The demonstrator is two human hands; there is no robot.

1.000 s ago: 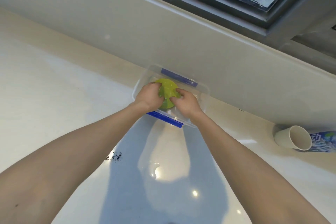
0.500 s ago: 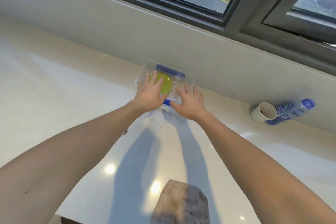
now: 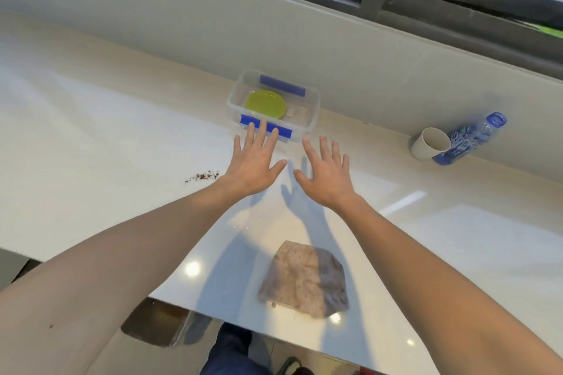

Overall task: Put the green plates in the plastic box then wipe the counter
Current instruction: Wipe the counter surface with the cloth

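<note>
Lying in the plastic box (image 3: 310, 119), green plates (image 3: 265, 104) sit just beyond both empty, splayed grips.

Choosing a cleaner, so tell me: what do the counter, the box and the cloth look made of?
Counter: glossy pale stone or a stone-like composite, judging by its sharp light reflections. Box: clear rigid plastic with blue clips; the green plates show through its wall. Cloth: soft, nubby fabric, possibly microfibre, matte and rumpled.
</note>
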